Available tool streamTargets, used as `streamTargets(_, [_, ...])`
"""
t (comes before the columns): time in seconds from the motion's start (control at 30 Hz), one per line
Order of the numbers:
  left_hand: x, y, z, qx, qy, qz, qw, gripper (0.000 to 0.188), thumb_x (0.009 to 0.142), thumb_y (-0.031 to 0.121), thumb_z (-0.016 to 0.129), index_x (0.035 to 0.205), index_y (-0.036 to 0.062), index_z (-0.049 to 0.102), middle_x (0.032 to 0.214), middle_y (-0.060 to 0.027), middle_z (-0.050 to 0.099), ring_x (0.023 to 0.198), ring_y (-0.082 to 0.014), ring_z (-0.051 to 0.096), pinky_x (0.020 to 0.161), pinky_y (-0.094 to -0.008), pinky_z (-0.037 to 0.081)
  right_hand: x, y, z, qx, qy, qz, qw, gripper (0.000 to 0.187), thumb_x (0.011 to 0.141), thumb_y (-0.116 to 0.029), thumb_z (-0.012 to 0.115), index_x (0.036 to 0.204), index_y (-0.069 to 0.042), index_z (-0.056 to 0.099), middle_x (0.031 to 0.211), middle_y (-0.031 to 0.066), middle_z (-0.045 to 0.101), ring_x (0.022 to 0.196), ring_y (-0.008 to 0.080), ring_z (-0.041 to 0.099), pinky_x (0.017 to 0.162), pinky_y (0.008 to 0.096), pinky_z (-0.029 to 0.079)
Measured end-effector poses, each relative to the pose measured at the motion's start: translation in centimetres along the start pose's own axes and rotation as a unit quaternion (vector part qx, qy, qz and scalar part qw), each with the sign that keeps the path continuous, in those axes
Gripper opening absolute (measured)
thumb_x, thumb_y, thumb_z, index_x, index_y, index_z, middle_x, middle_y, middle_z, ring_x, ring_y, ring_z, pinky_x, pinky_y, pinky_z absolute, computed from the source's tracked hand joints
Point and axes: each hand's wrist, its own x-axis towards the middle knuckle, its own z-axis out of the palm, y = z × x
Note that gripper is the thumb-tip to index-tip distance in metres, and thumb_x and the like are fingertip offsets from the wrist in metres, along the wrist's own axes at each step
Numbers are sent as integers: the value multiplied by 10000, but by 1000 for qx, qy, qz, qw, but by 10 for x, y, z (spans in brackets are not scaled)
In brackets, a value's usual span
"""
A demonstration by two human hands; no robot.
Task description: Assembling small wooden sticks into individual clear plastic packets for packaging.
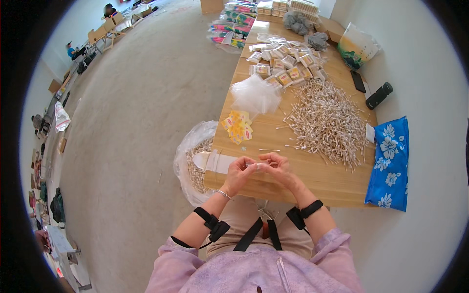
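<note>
My left hand (237, 175) and my right hand (279, 170) meet over the near edge of the wooden table, fingers closed in a pinch. Between them is a small bunch of cotton swabs (258, 165), mostly covered by my fingers. A few loose swabs (269, 150) lie just beyond my fingertips. To the right spreads a large pile of cotton swabs (328, 122). Yellow-and-white cards (238, 128) lie beyond my left hand, with clear plastic bags (255, 94) behind them. Beside my left wrist, a white strip (220, 163) crosses the table's left edge.
A plastic sack of swabs (192, 168) stands at the table's left side. Filled small packets (288, 63) are heaped farther back. Along the right wall are a blue flowered pouch (389, 166), a black bottle (379, 95), a phone (357, 81) and a green-and-white bag (355, 46).
</note>
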Motion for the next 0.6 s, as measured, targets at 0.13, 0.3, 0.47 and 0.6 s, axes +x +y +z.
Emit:
streamTargets(0.13, [1, 3, 9, -35, 3, 16, 999, 126, 897, 113, 647, 979, 20, 625, 904, 6, 628, 815, -38, 544, 713, -186, 451, 7, 6, -4, -31, -14, -82, 996, 172, 839, -148, 711, 956, -22, 709, 868, 10, 621, 799, 85, 565, 695, 228, 462])
streamTargets(0.3, [-1, 14, 1, 347, 75, 336, 872, 149, 762, 53, 731, 900, 86, 686, 875, -36, 651, 841, -203, 601, 723, -318, 498, 3, 5, -5, -234, 31, -282, 930, 157, 776, -95, 733, 933, -91, 721, 848, 45, 640, 761, 192, 601, 674, 287, 495])
streamTargets(0.47, [-9, 25, 0, 425, 68, 391, 814, 187, 741, 49, 731, 913, 115, 696, 875, -41, 646, 817, -238, 598, 729, -335, 494, -8, -4, -2, -347, 72, -366, 860, 181, 760, -47, 703, 935, -94, 700, 849, 34, 655, 768, 234, 606, 677, 323, 513])
streamTargets(0.6, [-9, 26, -5, 498, 53, 428, 753, 251, 731, 60, 753, 966, 100, 676, 883, -53, 644, 824, -241, 599, 741, -334, 492, -7, -4, 2, -413, 77, -388, 820, 195, 771, -8, 687, 943, -101, 678, 945, 64, 661, 853, 246, 623, 734, 318, 520])
